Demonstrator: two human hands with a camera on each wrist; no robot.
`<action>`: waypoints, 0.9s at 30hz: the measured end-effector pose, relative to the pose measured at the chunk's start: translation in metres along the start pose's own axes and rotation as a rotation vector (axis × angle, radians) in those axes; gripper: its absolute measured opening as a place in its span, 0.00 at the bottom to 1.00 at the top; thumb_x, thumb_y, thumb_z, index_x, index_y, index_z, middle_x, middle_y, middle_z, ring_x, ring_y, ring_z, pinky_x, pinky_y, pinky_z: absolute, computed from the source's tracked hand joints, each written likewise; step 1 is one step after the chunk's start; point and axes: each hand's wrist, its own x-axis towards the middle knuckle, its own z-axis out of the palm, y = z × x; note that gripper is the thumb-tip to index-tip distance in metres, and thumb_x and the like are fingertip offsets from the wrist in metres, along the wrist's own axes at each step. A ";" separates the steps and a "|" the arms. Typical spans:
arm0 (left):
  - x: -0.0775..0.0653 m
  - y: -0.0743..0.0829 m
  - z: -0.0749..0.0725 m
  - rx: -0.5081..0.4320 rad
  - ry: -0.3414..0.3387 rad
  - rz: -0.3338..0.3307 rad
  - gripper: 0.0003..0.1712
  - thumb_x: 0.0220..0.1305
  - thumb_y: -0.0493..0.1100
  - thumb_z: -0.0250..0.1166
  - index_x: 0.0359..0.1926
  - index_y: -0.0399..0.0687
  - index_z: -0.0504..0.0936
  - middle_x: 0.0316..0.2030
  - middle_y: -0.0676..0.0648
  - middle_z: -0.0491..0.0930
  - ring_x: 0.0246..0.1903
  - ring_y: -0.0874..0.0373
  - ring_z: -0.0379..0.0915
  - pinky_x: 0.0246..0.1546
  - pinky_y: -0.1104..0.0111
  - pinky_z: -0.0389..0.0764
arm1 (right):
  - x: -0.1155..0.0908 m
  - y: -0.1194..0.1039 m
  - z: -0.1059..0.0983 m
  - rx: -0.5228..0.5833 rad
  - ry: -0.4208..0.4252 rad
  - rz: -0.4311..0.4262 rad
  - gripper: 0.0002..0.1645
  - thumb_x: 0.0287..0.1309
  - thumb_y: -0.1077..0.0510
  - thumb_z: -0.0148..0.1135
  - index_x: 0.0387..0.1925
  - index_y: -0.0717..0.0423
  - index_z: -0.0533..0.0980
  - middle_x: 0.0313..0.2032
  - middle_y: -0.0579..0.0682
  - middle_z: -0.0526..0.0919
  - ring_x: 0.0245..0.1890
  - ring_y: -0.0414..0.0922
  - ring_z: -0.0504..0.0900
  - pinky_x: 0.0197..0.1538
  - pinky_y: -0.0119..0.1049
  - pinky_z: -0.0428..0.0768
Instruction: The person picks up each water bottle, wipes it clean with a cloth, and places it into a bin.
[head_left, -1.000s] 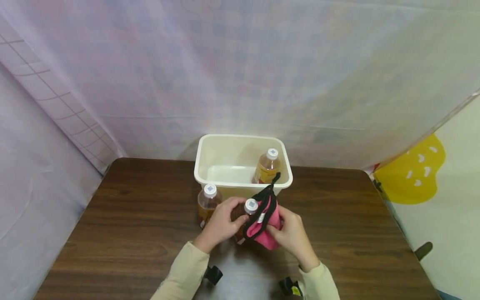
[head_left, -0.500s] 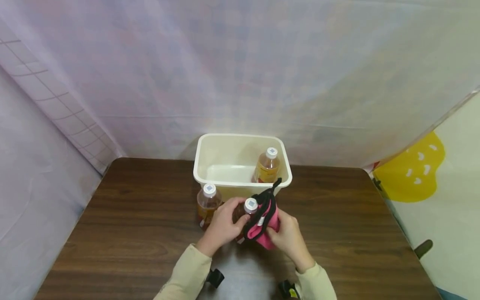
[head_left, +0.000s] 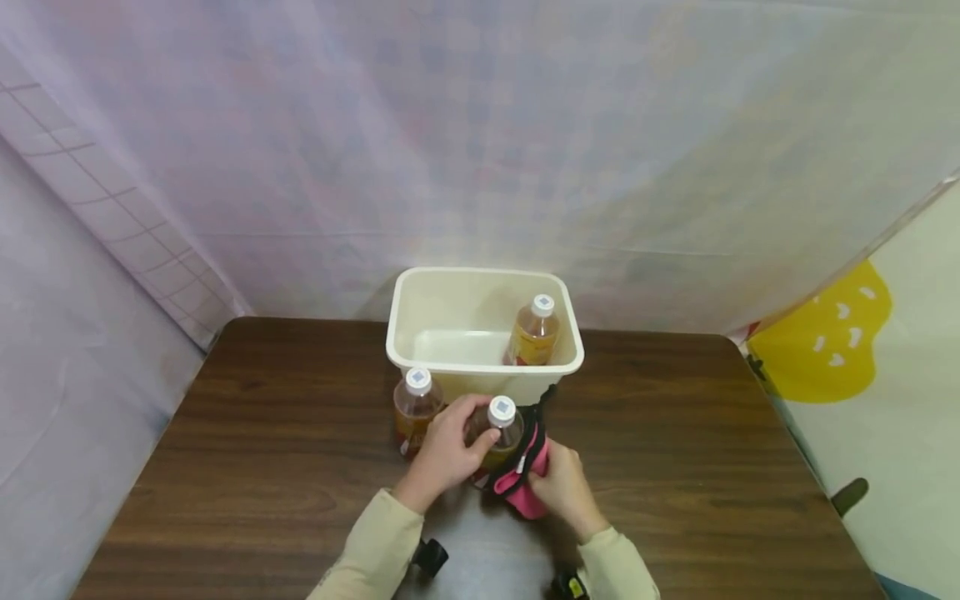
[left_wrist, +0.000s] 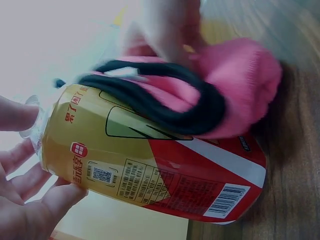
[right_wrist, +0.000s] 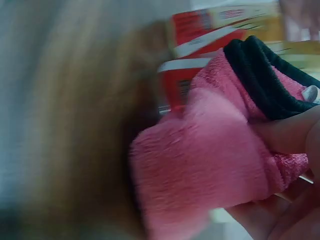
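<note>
Brown, the bench (head_left: 247,467) was topped by a cream tub (head_left: 457,308), one bottle (head_left: 534,337) stowed inside. A second bottle (head_left: 417,410) was left outside; a third bottle (left_wrist: 150,165), apparently mid-wipe, was gripped by the left hand (head_left: 448,446), a pink cloth (left_wrist: 240,85) pinched against it by the right hand (head_left: 564,487).

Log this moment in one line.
left hand: holds white-capped bottle; right hand: grips black-trimmed pink cloth; cream bin: second bottle inside
</note>
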 end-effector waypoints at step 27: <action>0.001 -0.001 -0.001 -0.034 0.004 0.008 0.20 0.47 0.34 0.67 0.45 0.39 0.77 0.41 0.44 0.78 0.40 0.55 0.74 0.42 0.63 0.76 | 0.015 -0.043 -0.048 0.001 0.039 -0.195 0.15 0.28 0.69 0.70 0.21 0.56 0.73 0.15 0.41 0.69 0.17 0.34 0.66 0.20 0.27 0.67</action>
